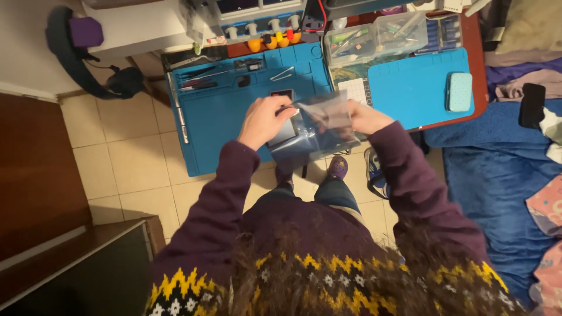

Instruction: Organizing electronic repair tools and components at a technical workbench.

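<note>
Purple patterned sweater (328, 263) nearest, sleeves reaching forward over tiled floor (134, 164). Left hand (264, 120) closed, pinching the left edge of a clear bag (325, 120); right hand (363, 117) closed on the bag's right edge. Bag held up between both hands, just above the near edge of the counter (477, 70), over a blue mat (222, 117). Dark flat device (284, 129) showing beneath the bag, lying on the mat; cannot tell whether inside the bag. Tweezers (283, 73) and dark tools (199, 79) farther back on the mat. Second blue mat (410, 88) to the right, with a teal case (459, 90) on it. Clear boxes (380, 35) behind. Blue bed (497, 169) at right.
</note>
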